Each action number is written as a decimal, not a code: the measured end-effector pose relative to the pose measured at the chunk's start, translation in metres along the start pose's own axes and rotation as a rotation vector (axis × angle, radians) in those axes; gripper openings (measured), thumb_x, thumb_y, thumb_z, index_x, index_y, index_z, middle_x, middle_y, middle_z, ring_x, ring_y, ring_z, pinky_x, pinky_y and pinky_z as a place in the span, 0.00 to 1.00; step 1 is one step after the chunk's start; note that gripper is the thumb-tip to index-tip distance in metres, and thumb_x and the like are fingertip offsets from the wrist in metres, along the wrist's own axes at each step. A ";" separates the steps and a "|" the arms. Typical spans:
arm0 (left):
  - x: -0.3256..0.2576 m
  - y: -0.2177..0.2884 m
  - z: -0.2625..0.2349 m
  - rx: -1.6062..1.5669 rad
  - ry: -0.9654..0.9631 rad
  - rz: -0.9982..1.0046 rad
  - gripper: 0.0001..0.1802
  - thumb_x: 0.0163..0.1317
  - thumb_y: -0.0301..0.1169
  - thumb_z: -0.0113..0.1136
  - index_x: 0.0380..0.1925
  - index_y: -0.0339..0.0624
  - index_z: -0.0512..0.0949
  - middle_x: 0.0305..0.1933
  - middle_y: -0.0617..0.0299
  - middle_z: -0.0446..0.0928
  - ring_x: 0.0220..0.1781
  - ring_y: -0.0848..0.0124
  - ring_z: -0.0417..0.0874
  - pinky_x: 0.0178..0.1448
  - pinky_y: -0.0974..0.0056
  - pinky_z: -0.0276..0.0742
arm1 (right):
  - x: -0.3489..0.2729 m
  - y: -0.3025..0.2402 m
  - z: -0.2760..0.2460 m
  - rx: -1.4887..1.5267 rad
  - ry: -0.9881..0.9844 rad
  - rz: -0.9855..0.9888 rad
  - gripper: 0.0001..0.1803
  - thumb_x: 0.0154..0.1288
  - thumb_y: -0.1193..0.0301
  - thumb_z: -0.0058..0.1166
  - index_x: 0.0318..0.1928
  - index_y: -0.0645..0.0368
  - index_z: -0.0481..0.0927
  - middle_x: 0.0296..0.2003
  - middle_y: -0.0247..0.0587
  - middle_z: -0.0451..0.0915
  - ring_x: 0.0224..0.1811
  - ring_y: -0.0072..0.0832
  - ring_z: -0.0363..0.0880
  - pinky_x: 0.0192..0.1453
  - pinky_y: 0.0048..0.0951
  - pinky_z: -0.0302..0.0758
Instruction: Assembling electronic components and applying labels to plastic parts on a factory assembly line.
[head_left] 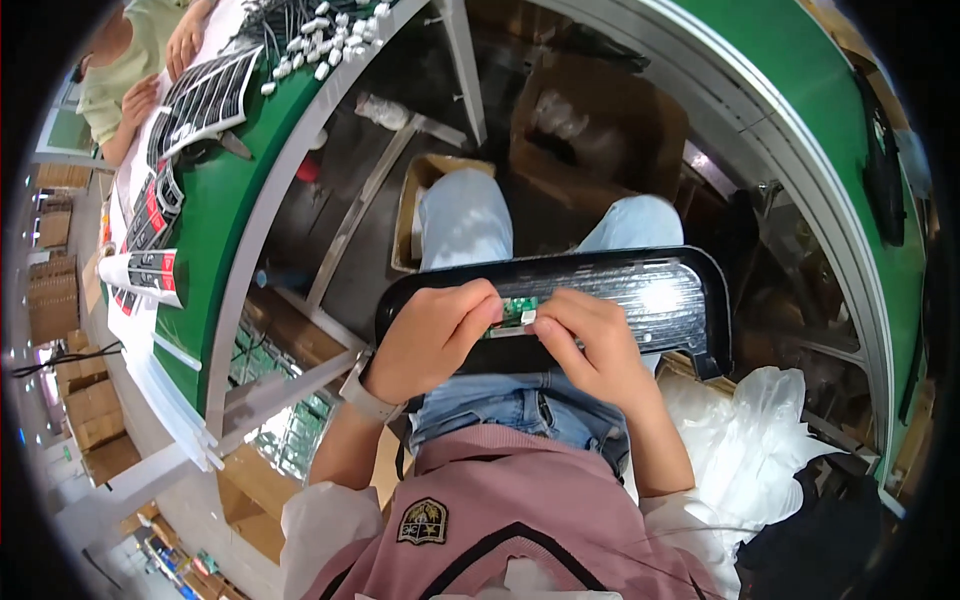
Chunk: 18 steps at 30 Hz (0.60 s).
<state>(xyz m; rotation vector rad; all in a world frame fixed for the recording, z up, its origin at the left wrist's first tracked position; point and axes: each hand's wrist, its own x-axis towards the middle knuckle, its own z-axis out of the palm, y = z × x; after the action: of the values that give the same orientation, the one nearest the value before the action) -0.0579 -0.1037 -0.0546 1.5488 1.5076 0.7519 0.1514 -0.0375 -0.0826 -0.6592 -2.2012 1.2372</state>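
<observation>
A black housing (pixel 620 300) is lying across the person's legs (pixel 465 215); shifting knees could be tipping it. A cardboard box (pixel 408 235) is standing at the left leg, its contents mostly hidden. The left hand (pixel 435 335) is pinching a green circuit board (pixel 518 305) over the housing; the right hand (pixel 590 340) is gripping its white connector (pixel 528 317), where skewed pressure could be bending contacts.

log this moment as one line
left hand: pinching green board | right hand: at its white part | board: over black tray | tray: across jeans
</observation>
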 end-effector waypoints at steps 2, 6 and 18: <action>-0.004 -0.008 0.002 -0.044 -0.047 -0.061 0.11 0.70 0.32 0.51 0.33 0.35 0.76 0.28 0.46 0.77 0.32 0.47 0.80 0.34 0.56 0.72 | -0.002 -0.003 0.011 0.056 0.023 0.068 0.06 0.63 0.73 0.57 0.37 0.65 0.79 0.26 0.43 0.75 0.25 0.35 0.77 0.30 0.29 0.72; -0.014 -0.024 0.008 -0.094 -0.099 -0.143 0.10 0.68 0.31 0.54 0.35 0.35 0.76 0.28 0.46 0.77 0.32 0.48 0.80 0.35 0.56 0.73 | -0.003 0.009 0.028 -0.021 0.045 0.028 0.06 0.61 0.73 0.59 0.31 0.63 0.79 0.24 0.45 0.76 0.23 0.41 0.76 0.26 0.36 0.70; -0.045 -0.085 0.043 0.541 0.096 0.368 0.13 0.53 0.30 0.61 0.39 0.41 0.81 0.28 0.64 0.74 0.28 0.68 0.81 0.27 0.64 0.76 | -0.021 0.038 0.092 -0.256 -0.099 0.137 0.10 0.60 0.68 0.59 0.25 0.59 0.79 0.22 0.45 0.80 0.22 0.43 0.80 0.27 0.41 0.76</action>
<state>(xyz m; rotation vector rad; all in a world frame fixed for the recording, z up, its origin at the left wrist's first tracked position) -0.0673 -0.1594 -0.1428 2.2665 1.5986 0.6553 0.1130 -0.0896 -0.1609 -0.8792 -2.4573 1.0816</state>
